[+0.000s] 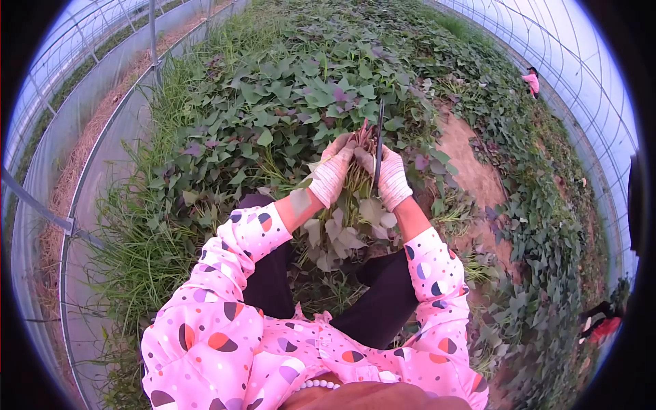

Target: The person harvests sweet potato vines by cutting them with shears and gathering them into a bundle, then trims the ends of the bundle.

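Note:
In white knit gloves, both hands meet in front of me around a bundle of leafy vine stems [361,176]. My left hand [333,171] is closed around the stems from the left, its thumb near their reddish cut ends [365,134]. My right hand [390,174] is closed at the bundle's right side. A long, thin dark blade-like tool [379,140] stands upright along that hand, its lower part by the palm. The bundle's pale leaves [335,236] hang down between my forearms, over my knees.
Dense green and purple vines [294,89] spread ahead, with tall grass [147,212] at the left. Bare soil [471,164] shows to the right. Plastic greenhouse walls with metal poles [154,41] curve along both sides. A person in pink [531,83] is far off at right.

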A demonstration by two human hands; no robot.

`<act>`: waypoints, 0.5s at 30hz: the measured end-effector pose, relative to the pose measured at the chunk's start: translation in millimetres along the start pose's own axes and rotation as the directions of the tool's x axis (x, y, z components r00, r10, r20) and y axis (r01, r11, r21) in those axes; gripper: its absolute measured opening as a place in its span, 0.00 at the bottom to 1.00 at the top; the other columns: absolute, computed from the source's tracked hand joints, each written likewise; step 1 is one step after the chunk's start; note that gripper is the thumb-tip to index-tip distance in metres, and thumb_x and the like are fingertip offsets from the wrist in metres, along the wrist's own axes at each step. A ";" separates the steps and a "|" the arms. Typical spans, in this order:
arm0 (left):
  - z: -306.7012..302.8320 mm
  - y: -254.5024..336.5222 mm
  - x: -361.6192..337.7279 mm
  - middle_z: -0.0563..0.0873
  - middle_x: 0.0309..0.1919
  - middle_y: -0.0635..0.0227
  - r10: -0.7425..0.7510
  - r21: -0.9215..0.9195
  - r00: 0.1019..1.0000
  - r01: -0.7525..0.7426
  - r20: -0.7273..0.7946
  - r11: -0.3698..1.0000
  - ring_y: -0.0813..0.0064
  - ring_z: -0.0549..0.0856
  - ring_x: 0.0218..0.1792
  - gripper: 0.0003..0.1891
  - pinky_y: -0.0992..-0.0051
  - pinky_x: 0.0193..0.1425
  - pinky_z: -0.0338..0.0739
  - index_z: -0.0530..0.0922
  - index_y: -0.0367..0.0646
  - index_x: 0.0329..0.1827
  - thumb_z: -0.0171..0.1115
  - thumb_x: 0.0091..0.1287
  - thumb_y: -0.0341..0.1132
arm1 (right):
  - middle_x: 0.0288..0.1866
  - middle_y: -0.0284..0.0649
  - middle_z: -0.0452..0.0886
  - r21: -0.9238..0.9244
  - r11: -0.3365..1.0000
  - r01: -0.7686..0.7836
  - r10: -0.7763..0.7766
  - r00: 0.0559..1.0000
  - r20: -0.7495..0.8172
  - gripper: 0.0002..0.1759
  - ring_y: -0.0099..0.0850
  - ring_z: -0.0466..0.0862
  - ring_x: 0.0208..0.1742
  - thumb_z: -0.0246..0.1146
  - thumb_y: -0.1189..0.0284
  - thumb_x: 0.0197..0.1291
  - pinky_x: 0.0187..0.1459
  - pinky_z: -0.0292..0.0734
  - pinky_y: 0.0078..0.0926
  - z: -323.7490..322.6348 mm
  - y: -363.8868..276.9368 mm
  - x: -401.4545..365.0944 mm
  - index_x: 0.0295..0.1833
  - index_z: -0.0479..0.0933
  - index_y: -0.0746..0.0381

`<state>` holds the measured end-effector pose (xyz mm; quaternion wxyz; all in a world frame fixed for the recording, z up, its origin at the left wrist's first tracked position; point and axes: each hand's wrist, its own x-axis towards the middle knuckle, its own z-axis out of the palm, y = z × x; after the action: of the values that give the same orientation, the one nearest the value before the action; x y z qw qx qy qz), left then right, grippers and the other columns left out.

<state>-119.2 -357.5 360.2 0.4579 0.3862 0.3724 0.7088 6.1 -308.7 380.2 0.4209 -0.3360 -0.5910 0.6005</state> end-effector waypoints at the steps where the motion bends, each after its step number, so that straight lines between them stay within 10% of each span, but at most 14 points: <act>1: -1.0 1.9 0.6 0.82 0.47 0.70 -0.075 -0.132 0.992 0.088 0.106 0.987 0.80 0.78 0.49 0.21 0.77 0.58 0.72 0.76 0.41 0.58 0.50 0.75 0.48 | 0.43 0.34 0.84 -0.081 0.997 0.005 -0.003 1.000 0.025 0.20 0.19 0.80 0.40 0.72 0.72 0.54 0.46 0.77 0.20 -1.1 -0.5 1.4 0.52 0.79 0.65; 6: -9.0 -17.7 2.2 0.78 0.52 0.71 -0.013 -0.095 0.957 0.042 0.291 0.995 0.79 0.75 0.53 0.32 0.76 0.63 0.67 0.71 0.42 0.64 0.40 0.74 0.61 | 0.41 0.34 0.85 -0.217 0.972 -0.088 0.093 0.996 0.012 0.21 0.19 0.81 0.38 0.74 0.72 0.49 0.44 0.78 0.21 1.6 -11.4 -2.0 0.49 0.79 0.65; 7: -10.5 -1.6 1.2 0.77 0.55 0.70 -0.134 -0.169 0.887 0.229 0.441 0.959 0.79 0.74 0.57 0.29 0.75 0.65 0.66 0.70 0.40 0.65 0.45 0.75 0.57 | 0.41 0.34 0.85 -0.217 0.973 -0.084 0.091 0.996 0.022 0.21 0.19 0.81 0.38 0.74 0.72 0.49 0.44 0.78 0.21 2.1 -14.0 -3.5 0.49 0.79 0.65; 15: -11.1 20.9 -10.6 0.75 0.62 0.64 -0.013 -0.188 0.911 0.099 0.413 0.977 0.70 0.73 0.64 0.37 0.67 0.70 0.65 0.63 0.39 0.71 0.68 0.58 0.33 | 0.39 0.35 0.84 -0.091 0.996 -0.006 0.005 1.000 -0.013 0.19 0.22 0.81 0.36 0.73 0.72 0.49 0.41 0.79 0.22 -1.0 -17.9 -8.5 0.47 0.81 0.66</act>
<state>-133.6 -375.8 371.8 0.5831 0.4661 0.2044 0.6332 12.5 -316.8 397.1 0.4075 -0.3602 -0.6141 0.5719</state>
